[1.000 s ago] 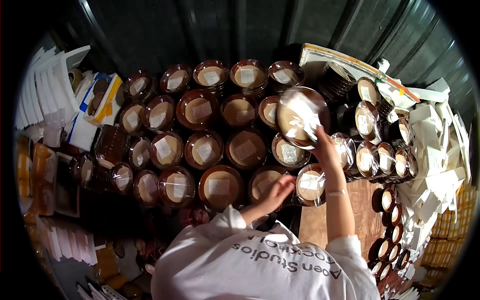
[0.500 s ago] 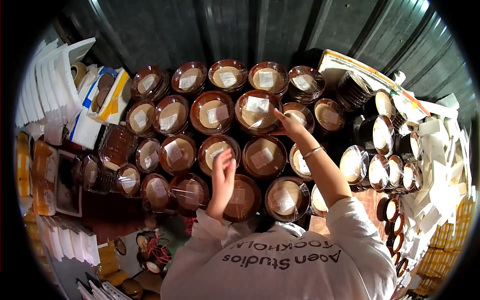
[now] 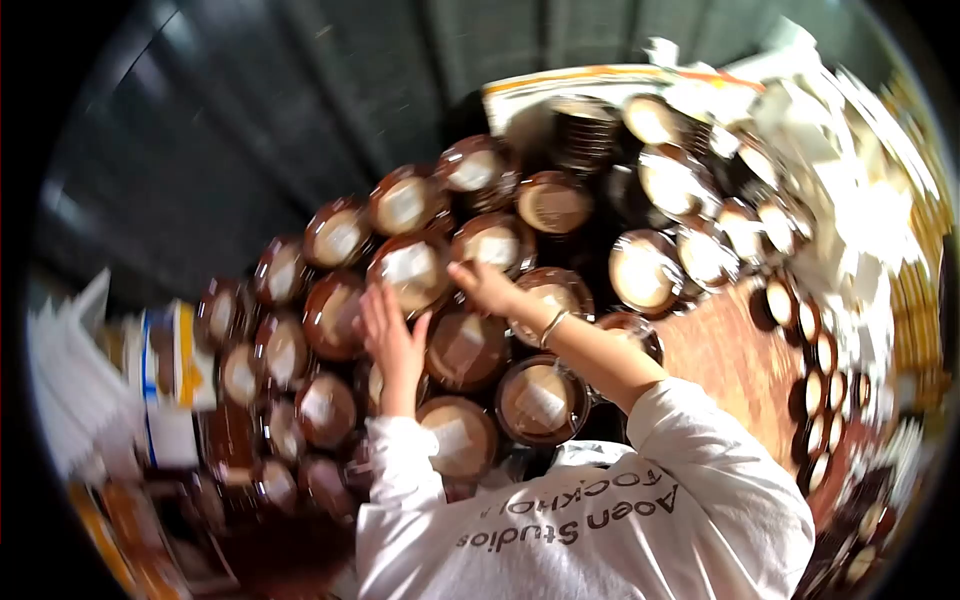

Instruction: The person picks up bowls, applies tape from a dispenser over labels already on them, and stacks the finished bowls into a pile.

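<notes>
Bowl [image 3: 418,285], brown-rimmed and glinting, is sitting between our two hands, a pale label [image 3: 407,263] lying on its light middle. Our left hand [image 3: 393,338] is overlapping its near left edge, opened wide with the fingers stretched long and the thumb standing apart. Our right hand [image 3: 487,288] is curling beside the right rim; blur is hiding the fingertips, so we are unable to tell whether they are gripping. A bangle [image 3: 553,326] is circling our right wrist.

Around this bowl, similar labelled ones are standing in close rows: one [image 3: 403,205] is sitting just behind it, another [image 3: 490,243] to its right, and a wider one [image 3: 467,350] in front, nearer to us. Farther right, film-wrapped bowls [image 3: 645,270] are catching bright light, and a tall dark stack [image 3: 585,135] is rising behind them. We are seeing a bare brown stretch of worktop [image 3: 735,355] beyond our right forearm, with small bowls [image 3: 815,390] lining its right side. White foam pieces [image 3: 850,215] are heaping up past those, while foam sheets [image 3: 80,385] and a blue-and-yellow-taped box [image 3: 170,430] are standing at far left. Behind everything, a dark ribbed wall [image 3: 260,130] is stretching across. We are wearing a white lettered shirt [image 3: 600,560].
</notes>
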A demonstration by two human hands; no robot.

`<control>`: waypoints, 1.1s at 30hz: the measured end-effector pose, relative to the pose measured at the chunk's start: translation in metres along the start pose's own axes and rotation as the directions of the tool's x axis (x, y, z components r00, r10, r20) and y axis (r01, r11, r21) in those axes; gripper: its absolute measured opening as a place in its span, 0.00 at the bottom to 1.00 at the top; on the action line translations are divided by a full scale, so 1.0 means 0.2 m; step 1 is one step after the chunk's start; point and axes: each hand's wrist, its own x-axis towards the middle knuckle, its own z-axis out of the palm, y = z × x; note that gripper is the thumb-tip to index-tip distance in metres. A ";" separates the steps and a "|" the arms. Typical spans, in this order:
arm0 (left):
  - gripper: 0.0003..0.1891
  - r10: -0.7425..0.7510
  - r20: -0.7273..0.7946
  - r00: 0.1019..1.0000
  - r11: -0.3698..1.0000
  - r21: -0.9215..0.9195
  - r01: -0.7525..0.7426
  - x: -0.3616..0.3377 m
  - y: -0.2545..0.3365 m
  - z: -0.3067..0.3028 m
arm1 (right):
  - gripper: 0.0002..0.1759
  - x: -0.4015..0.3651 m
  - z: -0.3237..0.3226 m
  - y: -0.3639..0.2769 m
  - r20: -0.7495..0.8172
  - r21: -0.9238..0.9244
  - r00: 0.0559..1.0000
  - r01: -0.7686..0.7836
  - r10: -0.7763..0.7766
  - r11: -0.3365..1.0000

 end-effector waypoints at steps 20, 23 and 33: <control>0.33 0.810 0.072 0.582 0.358 -0.847 -0.393 -0.59 1.72 -0.25 | 0.47 -2.54 -1.28 1.61 -0.565 0.506 0.275 0.860 0.778 0.065; 0.34 0.904 0.191 0.383 0.323 -0.892 -0.316 -0.82 1.87 -0.26 | 0.46 -2.62 -1.54 1.82 -0.505 0.459 0.090 0.870 0.858 0.179; 0.29 0.732 0.536 0.421 0.653 -0.728 -0.207 -1.06 1.98 -0.14 | 0.38 -2.69 -2.23 2.25 -0.386 0.475 -0.035 0.849 0.922 0.231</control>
